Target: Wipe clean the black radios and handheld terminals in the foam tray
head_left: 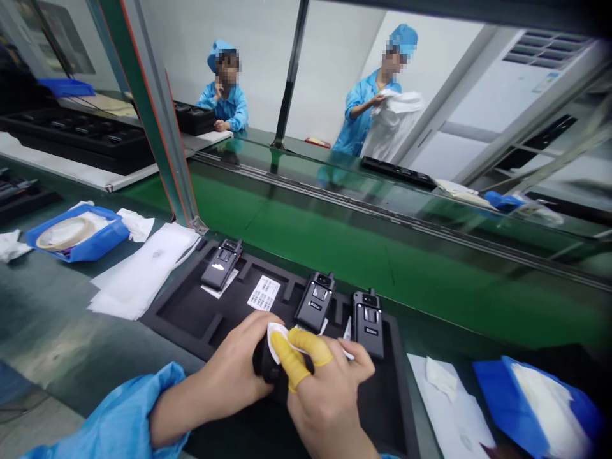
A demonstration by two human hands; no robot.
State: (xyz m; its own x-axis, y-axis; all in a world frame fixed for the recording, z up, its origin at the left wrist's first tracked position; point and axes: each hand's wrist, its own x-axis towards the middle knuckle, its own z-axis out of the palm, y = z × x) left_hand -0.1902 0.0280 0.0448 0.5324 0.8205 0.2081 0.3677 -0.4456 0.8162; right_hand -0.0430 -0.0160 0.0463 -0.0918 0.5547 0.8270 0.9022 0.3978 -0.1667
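My left hand (234,366) is wrapped round a black handheld radio (264,358), held above the near side of a black foam tray (189,315). Yellow finger cots cover two fingers of my right hand (325,389), which pinches a white wipe (275,339) against that radio's end. Much of the held radio is hidden by my hands. In the tray lie three similar devices: a left radio (221,264), a middle radio (315,301) and a right radio (368,324). A white label sheet (264,292) rests in the tray between the left and middle ones.
White paper sheets (143,274) and a blue bin (102,236) with a tape roll (65,233) are at left. Another blue bin (502,395) stands at right beside paper (452,408). Beyond the green conveyor belt (287,220), two people in blue are at the opposite bench.
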